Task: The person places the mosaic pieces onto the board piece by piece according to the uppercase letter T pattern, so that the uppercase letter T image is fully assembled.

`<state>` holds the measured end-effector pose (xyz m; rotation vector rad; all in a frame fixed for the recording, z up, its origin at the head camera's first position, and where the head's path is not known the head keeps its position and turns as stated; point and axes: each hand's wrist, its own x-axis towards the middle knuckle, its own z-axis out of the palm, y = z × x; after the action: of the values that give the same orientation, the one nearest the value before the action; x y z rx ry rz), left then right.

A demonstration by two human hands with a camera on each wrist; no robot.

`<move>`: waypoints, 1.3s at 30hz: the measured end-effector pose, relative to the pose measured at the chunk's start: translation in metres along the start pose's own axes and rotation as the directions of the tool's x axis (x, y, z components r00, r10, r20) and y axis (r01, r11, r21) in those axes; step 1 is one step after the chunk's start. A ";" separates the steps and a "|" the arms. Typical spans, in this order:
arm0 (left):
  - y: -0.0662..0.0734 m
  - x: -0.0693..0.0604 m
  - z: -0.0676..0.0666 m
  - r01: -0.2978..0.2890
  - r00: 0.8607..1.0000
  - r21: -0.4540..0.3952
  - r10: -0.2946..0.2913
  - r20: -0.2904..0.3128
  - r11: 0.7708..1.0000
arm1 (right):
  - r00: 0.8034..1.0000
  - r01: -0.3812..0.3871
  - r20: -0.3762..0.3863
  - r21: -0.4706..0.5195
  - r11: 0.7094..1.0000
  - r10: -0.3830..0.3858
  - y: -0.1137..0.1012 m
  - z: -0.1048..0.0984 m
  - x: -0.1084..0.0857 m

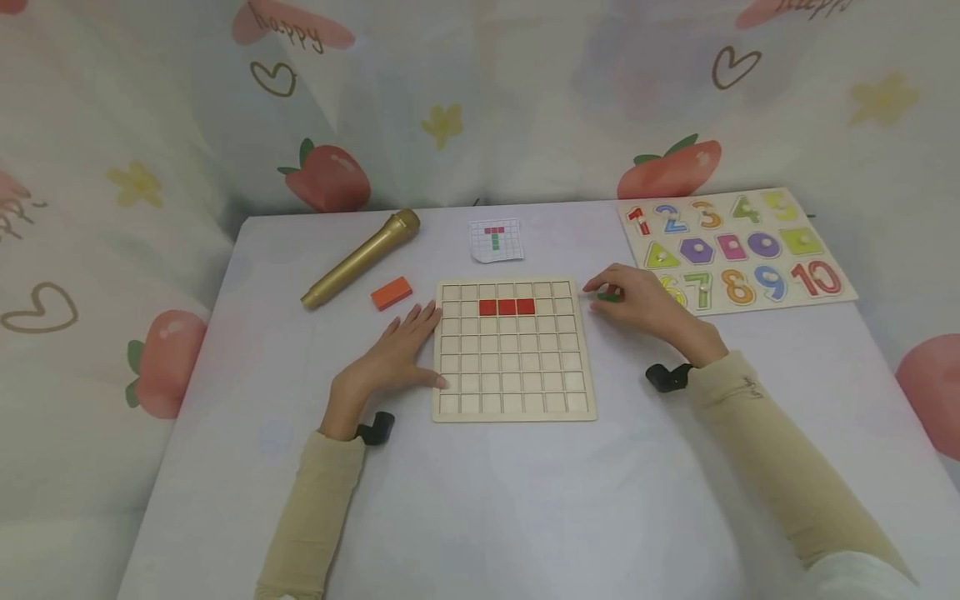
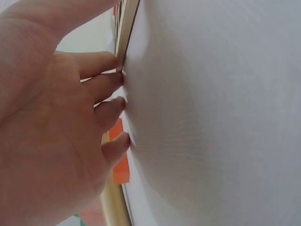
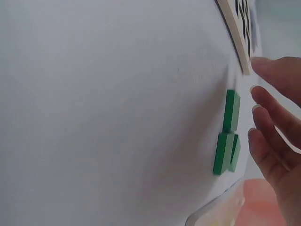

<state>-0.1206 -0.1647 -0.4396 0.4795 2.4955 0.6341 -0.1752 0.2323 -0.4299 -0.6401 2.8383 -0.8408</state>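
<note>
A wooden grid board (image 1: 510, 362) lies mid-table with three red squares (image 1: 507, 307) in a row in its upper part. The left hand (image 1: 393, 354) rests at the board's left edge, fingers spread and thumb on its border. In the left wrist view, that hand's (image 2: 61, 127) fingertips touch the cloth and board edge (image 2: 126, 35). The right hand (image 1: 645, 310) hovers off the board's upper right corner, partly over green pieces (image 1: 609, 297). In the right wrist view, several green blocks (image 3: 231, 110) lie on the cloth beside the right hand's (image 3: 277, 117) fingers, which hold nothing visible.
An orange block (image 1: 392, 293) and a gold microphone (image 1: 362, 259) lie left of the board. Behind the board is a small paper card (image 1: 496, 241) with a red and green T pattern. A number and shape puzzle board (image 1: 727, 250) lies at the back right.
</note>
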 end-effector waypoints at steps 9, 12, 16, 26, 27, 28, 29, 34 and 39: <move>-0.001 -0.001 0.000 0.016 1.000 0.010 -0.017 0.008 1.000 | 0.999 -0.044 0.020 -0.020 0.999 0.044 0.015 -0.004 -0.006; -0.001 -0.002 -0.001 0.022 1.000 0.001 -0.022 0.006 1.000 | 0.997 -0.070 0.039 -0.016 0.997 0.070 0.018 -0.004 -0.005; 0.000 -0.003 -0.001 0.018 1.000 -0.002 -0.018 0.004 1.000 | 0.991 -0.115 0.065 -0.015 0.993 0.115 0.021 -0.002 -0.004; -0.002 0.000 -0.002 0.000 1.000 0.006 0.000 0.001 1.000 | 0.992 -0.115 0.048 -0.024 0.993 0.116 0.022 0.001 -0.002; -0.002 0.000 -0.002 -0.003 1.000 0.003 0.003 0.000 1.000 | 0.992 -0.112 0.048 -0.027 0.993 0.114 0.022 0.001 -0.002; -0.002 -0.001 -0.002 -0.005 1.000 -0.001 0.005 -0.001 1.000 | 0.993 -0.108 0.048 -0.031 0.994 0.109 0.023 0.001 -0.002; -0.001 -0.001 -0.002 -0.007 1.000 -0.004 0.007 -0.001 1.000 | 0.993 -0.104 0.048 -0.034 0.994 0.105 0.023 0.002 -0.001; -0.001 0.000 0.000 -0.007 1.000 -0.002 0.007 -0.002 1.000 | 0.995 -0.089 0.047 -0.044 0.995 0.091 0.023 0.004 0.000; -0.001 0.001 0.001 -0.014 1.000 0.001 0.014 -0.003 1.000 | 0.994 -0.100 0.050 -0.035 0.994 0.102 0.018 0.004 -0.001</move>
<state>-0.1215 -0.1644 -0.4413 0.4967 2.4975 0.6401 -0.1802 0.2446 -0.4435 -0.5096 2.8158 -0.7521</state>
